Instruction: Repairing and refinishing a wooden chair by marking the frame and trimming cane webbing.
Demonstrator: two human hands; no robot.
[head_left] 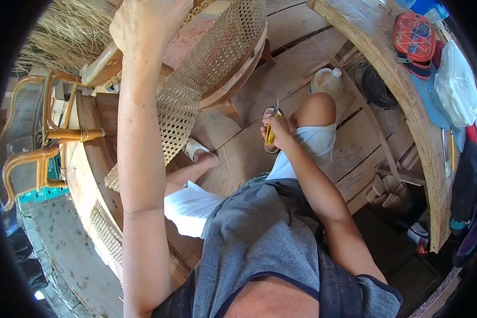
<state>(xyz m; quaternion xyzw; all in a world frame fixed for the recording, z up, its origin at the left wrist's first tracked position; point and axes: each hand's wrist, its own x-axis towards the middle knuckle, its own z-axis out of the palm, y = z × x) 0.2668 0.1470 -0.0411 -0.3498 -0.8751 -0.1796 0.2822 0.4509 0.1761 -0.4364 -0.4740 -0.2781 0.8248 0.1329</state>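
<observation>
A: What has my left hand (146,26) got?

B: Its fingers are clamped on the wooden chair frame (103,66) at the far left, beside the woven cane sheet (196,90) that hangs over the seat.

A: And my right hand (277,132)?

B: It is lower down near my knee, fingers closed tight around a yellow-handled cutter (271,132), blade pointing away over the plank floor (291,69).

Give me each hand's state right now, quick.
Left hand: resting on the chair frame; grip cannot be told.
Right hand: fingers closed around a yellow-handled cutter.
</observation>
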